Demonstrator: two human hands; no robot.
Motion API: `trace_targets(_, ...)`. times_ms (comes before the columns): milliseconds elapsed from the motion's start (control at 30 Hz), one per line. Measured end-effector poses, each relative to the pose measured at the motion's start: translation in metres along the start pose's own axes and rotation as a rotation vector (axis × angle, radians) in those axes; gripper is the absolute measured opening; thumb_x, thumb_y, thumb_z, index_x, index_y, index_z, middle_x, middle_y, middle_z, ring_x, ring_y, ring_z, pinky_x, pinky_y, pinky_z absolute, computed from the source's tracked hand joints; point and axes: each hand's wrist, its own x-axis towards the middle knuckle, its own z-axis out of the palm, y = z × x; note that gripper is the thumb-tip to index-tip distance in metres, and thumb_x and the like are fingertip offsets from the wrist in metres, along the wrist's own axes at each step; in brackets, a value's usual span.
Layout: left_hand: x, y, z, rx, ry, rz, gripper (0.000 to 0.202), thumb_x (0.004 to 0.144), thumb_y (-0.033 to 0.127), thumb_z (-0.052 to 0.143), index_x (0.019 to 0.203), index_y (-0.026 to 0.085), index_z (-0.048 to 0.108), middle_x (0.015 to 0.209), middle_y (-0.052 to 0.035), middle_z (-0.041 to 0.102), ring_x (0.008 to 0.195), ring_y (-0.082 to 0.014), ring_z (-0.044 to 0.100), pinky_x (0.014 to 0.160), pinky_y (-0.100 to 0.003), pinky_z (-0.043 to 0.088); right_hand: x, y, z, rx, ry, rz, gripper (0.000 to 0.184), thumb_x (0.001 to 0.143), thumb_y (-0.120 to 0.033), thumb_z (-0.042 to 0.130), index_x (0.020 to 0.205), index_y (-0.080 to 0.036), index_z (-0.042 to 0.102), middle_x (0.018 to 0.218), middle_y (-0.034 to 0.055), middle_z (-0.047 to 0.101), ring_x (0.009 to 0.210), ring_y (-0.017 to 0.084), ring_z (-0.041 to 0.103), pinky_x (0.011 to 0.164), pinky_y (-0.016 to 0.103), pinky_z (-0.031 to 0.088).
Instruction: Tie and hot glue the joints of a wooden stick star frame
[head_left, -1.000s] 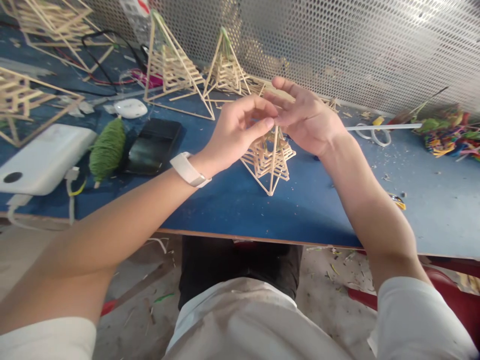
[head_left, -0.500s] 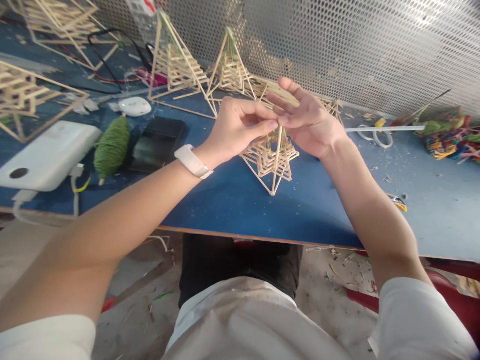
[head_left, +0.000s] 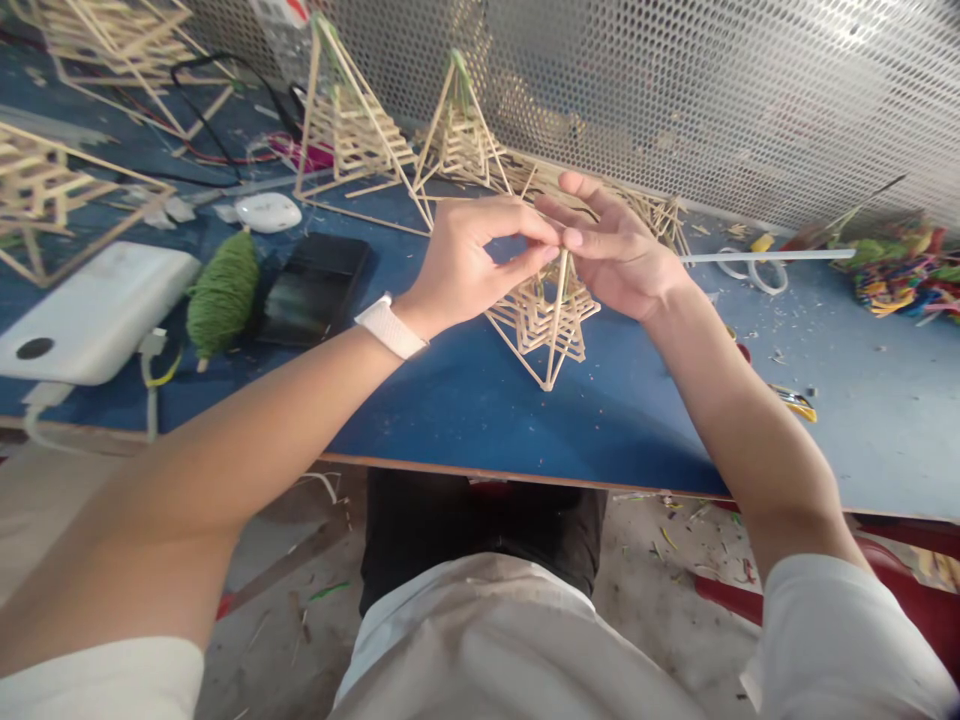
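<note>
A small pyramid of thin wooden sticks (head_left: 546, 322) stands on the blue table (head_left: 480, 410) in front of me. My left hand (head_left: 469, 262), with a pale band on its wrist, pinches the top of the pyramid between thumb and forefinger. My right hand (head_left: 611, 250) meets it at the same tip, thumb and forefinger pressed together, the other fingers stretched out. What exactly sits between the fingertips is too small to make out beyond the stick ends.
Two taller stick pyramids (head_left: 352, 135) (head_left: 459, 135) stand at the back before a perforated metal screen. A green yarn ball (head_left: 223, 290), a black phone (head_left: 313, 288), a white power bank (head_left: 90, 315) and more stick frames (head_left: 45, 190) lie left. Coloured bands (head_left: 900, 270) and a white rod (head_left: 765, 257) lie right.
Both hands have sunk slightly and closed tighter on the pyramid's tip; the right hand's fingers have come lower over it. The pyramid stays in place.
</note>
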Motion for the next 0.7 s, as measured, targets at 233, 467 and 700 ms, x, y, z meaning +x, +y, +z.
trace_targets(233,0.0,0.002,0.0,0.026,-0.001,-0.045,0.023,0.113,0.047,0.081,0.106,0.027,0.09,0.099,-0.0043,0.09,0.09,-0.0207,0.085,0.088,-0.04,0.069,-0.003,-0.01,-0.001,-0.112,0.051,-0.071,0.066,0.07,-0.067,0.111,0.112,-0.034,0.072,0.128,0.0044,0.084,0.133,0.026,0.072,0.102,0.046,0.063)
trace_targets(467,0.001,0.001,0.0,0.038,0.01,-0.026,0.024,0.113,0.046,0.08,0.102,0.028,0.089,0.095,-0.0047,0.089,0.087,-0.0207,0.084,0.083,-0.04,0.069,-0.043,-0.043,-0.008,-0.451,0.081,-0.113,0.028,0.09,-0.046,0.103,0.092,-0.026,0.085,0.082,0.0,0.076,0.069,0.013,0.058,0.064,0.035,0.046)
trace_targets(700,-0.001,-0.001,0.0,0.085,-0.016,-0.041,0.029,0.115,0.053,0.076,0.103,0.029,0.088,0.096,-0.0035,0.088,0.089,-0.0219,0.084,0.084,-0.043,0.07,-0.067,-0.031,0.019,-0.525,0.144,-0.115,0.031,0.087,-0.049,0.105,0.093,-0.023,0.089,0.08,0.0018,0.08,0.071,0.017,0.064,0.061,0.034,0.054)
